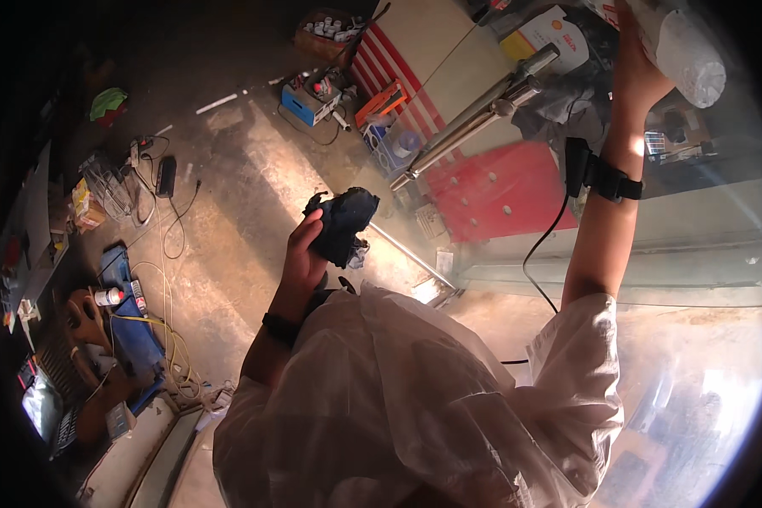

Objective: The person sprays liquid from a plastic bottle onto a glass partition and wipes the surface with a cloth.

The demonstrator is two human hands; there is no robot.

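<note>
Black, crumpled material forms a bundle (pixel 347 222) in our left hand (pixel 300 258), whose fingers (pixel 310 225) pinch its left side; whether it is cloth or plastic, we cannot tell. A silvery-grey scrap (pixel 360 253) shows at the bundle's lower edge, to the right of those fingers. Below them, a dark band (pixel 279 328) circles our left wrist.

Our right hand (pixel 642 83) is stretched well apart from the left, up at the far right, against a pale translucent object (pixel 692 59). Its fingers are hidden from us, so we cannot tell whether they grip it. Below them, a black strap (pixel 614 181) with a cable wraps our right forearm.

Between the two sets of fingers we see a slanting metal bar (pixel 474 129) and a red panel (pixel 504 195) marked with pale spots. Beyond the left fingers, a blue box (pixel 300 107) of small items stands on the floor (pixel 220 284), with an orange object (pixel 379 103) to its right. Well left of those same fingers lies a black power strip (pixel 167 176) among loose cables.
</note>
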